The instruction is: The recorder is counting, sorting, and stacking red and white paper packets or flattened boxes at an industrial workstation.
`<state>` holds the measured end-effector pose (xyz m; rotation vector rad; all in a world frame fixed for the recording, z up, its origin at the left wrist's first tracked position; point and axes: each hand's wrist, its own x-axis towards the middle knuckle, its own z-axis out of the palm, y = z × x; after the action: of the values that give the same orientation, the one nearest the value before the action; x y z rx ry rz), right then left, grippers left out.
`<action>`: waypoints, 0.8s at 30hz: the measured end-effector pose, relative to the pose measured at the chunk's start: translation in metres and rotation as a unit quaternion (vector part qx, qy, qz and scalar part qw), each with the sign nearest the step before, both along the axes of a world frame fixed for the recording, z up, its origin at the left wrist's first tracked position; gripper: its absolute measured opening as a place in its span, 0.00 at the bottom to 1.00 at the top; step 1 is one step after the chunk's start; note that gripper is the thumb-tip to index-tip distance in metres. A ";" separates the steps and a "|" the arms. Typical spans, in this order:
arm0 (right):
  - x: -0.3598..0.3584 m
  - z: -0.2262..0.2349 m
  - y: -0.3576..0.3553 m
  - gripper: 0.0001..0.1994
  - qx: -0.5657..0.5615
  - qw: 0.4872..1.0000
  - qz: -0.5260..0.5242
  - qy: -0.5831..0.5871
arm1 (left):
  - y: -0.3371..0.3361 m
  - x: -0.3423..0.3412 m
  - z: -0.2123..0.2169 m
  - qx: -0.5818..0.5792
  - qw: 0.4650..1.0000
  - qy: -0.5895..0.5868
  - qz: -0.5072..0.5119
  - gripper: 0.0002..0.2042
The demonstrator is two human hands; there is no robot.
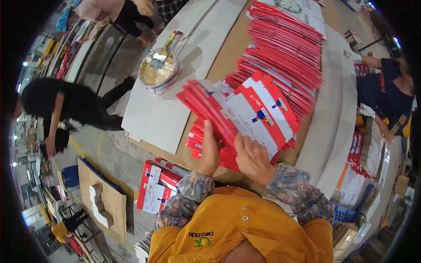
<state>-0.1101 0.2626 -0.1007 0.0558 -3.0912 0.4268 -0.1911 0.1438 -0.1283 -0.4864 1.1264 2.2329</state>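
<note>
Two hands on the flat cartons (274,116), which lie tilted at clock centre (12 = top of view). Left hand (208,153), 7 o'clock: thumb raised along the edges of a red carton bundle (206,111); cannot tell whether grip is clamped. Right hand (254,160), 5 o'clock: fingers bent over near edge of cartons; closure of grip also cannot be told.

Appearance: white panels, glossy red bands and borders, small blue figures, dark print. Bundle at 10 o'clock shows mostly red layered edges, motion-blurred. Leaning row of red cartons (285,52) at 1 o'clock, edges overlapping closely, on brown cardboard (226,59) over table (335,136). Yellow-handled brush (170,41) lies on plastic-wrapped round container (145,79), 11 o'clock.
</note>
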 end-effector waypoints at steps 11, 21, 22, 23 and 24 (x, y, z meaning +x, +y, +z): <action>-0.068 -0.017 0.158 0.28 0.006 0.976 -0.137 0.169 | -0.054 0.001 -0.032 -0.073 0.993 0.049 0.080 0.22; -0.104 -0.054 0.274 0.38 0.088 0.993 -0.045 -0.062 | -0.068 0.000 -0.018 -0.071 0.995 0.023 0.065 0.22; -0.105 -0.056 0.278 0.37 0.075 0.996 -0.015 -0.051 | -0.068 -0.001 -0.017 -0.072 0.995 0.020 0.067 0.22; -0.105 -0.057 0.283 0.36 0.061 0.997 0.015 -0.040 | -0.067 -0.001 -0.017 -0.073 0.995 0.014 0.067 0.22; -0.108 -0.057 0.289 0.36 0.061 0.997 0.017 -0.042 | -0.066 -0.002 -0.017 -0.075 0.995 0.008 0.066 0.22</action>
<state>-0.2180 0.5513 -0.1575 0.0940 -3.1994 0.2454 -0.1932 0.0777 -0.1454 -0.6215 1.3119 2.2783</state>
